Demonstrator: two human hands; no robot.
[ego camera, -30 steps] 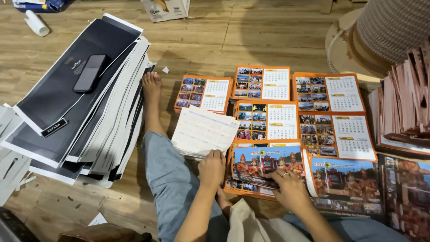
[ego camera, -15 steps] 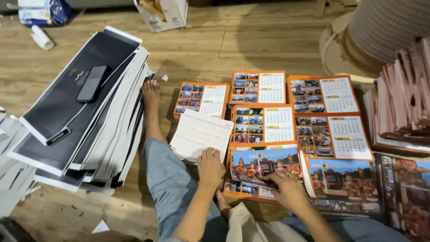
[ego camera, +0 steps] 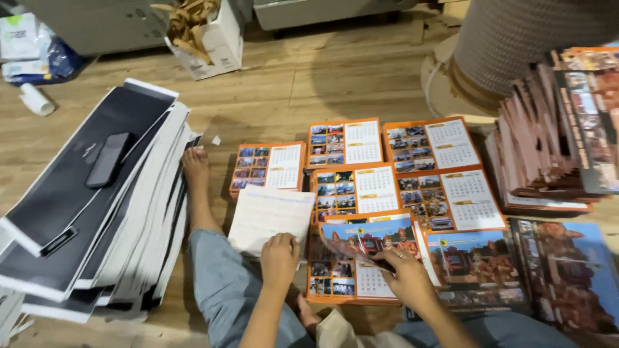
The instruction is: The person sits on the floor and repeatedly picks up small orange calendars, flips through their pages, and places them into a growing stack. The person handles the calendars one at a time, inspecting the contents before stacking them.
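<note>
The person sits on the wooden plank floor [ego camera: 309, 84] with one bare foot [ego camera: 195, 169] stretched out, and sorting printed sheets looks like the step in hand. The right hand [ego camera: 407, 276] is lifting a glossy blue-and-orange picture sheet [ego camera: 371, 238] by its near edge, thumb on top and fingers tucked below, so it is a pinch on paper; the sheet curls up off the orange calendar page stack [ego camera: 348, 283] directly beneath it. The left hand [ego camera: 280, 258] lies just left of that stack, fingers drawn loosely together and pressing down the near edge of a white lined paper sheet [ego camera: 271, 216].

Behind the stack, away from the person, lie more orange calendar pages with photo grids [ego camera: 400, 167], laid in rows and touching one another. Right of the stack are dark picture covers [ego camera: 516, 270], and beyond them a fanned heap of pink-edged sheets [ego camera: 541, 154]. Well to the left of the stack, past the leg, a slanted pile of long black-and-white boards [ego camera: 84, 212] carries a dark phone [ego camera: 108, 160].

By my judgement the lifted sheet is only half free; the next move calls for a clean peel of one sheet alone, with the left hand steadying the papers
</note>
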